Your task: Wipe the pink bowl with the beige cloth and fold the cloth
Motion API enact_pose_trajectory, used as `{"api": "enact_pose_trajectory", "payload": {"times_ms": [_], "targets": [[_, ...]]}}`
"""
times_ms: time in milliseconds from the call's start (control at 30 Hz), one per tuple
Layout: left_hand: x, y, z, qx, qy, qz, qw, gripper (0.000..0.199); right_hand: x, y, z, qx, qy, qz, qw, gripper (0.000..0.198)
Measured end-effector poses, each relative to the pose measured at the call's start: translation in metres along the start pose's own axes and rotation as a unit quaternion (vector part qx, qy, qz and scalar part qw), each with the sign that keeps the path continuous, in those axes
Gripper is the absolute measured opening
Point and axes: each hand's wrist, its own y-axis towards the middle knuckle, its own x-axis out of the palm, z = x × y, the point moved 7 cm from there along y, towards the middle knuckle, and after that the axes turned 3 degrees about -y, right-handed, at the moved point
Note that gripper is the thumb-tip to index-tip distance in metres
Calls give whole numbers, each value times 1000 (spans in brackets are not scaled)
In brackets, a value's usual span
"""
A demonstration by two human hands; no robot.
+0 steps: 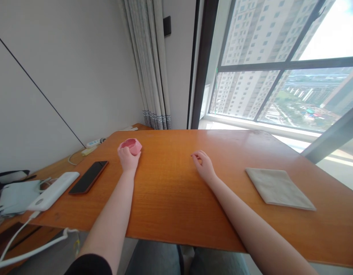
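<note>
My left hand (pixel 128 159) is closed on the near side of a small pink faceted bowl (pixel 135 145), at the far left part of the wooden table (pixel 165 198). The bowl's hollow faces up and a little towards me; whether its base touches the table I cannot tell. My right hand (pixel 204 164) hovers or rests over the table's middle, its fingers loosely bent and the thumb a little apart, with nothing visible in it. A folded light grey cloth (pixel 279 188) lies flat to the right of my right forearm.
Left of my left forearm lies a black phone (pixel 89 177). Beside it, a long white power strip (pixel 54 191) with a cable sits at the table's left edge. A whitish pouch (pixel 17 196) is further left. A curtain (pixel 150 61) and large window stand behind the table.
</note>
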Motion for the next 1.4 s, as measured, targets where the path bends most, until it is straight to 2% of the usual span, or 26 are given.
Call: {"api": "enact_pose_trajectory", "payload": {"times_ms": [200, 467, 733, 833, 933, 1000, 1033, 1133, 1200, 1267, 1333, 1400], "targets": [[7, -3, -17, -46, 23, -7, 999, 42, -1, 0, 3, 3, 9, 6, 1000, 21], [13, -4, -17, -30, 46, -26, 998, 41, 6, -1, 0, 8, -28, -47, 998, 24], [11, -10, -15, -82, 88, -48, 992, 54, 14, 1, 36, 79, -36, -70, 994, 30], [10, -11, -13, -81, 105, -50, 990, 57, 8, 3, 39, 81, -44, -50, 994, 32], [9, -12, -12, -79, 118, -54, 988, 56, -9, 8, 35, 69, -124, -26, 990, 35], [9, -14, -12, -76, 119, -62, 988, 54, -28, 8, 42, 109, -223, -10, 969, 33], [9, -15, -11, -75, 118, -65, 988, 52, -39, 7, 50, 148, -276, -7, 950, 30], [4, -16, -7, -72, 102, -57, 991, 51, -79, -5, 87, 319, -389, -32, 864, 39], [-2, -16, -1, -62, 70, -29, 995, 56, -106, -19, 113, 442, -395, -59, 803, 52], [-10, -14, 14, -18, 24, 10, 1000, 57, -124, -32, 130, 532, -362, -81, 761, 59], [-15, -15, 36, 53, -27, 33, 998, 50, -130, -39, 132, 575, -341, -97, 738, 59], [-11, -22, 63, 124, -81, 15, 989, 42, -121, -36, 122, 565, -343, -104, 743, 54]]}}
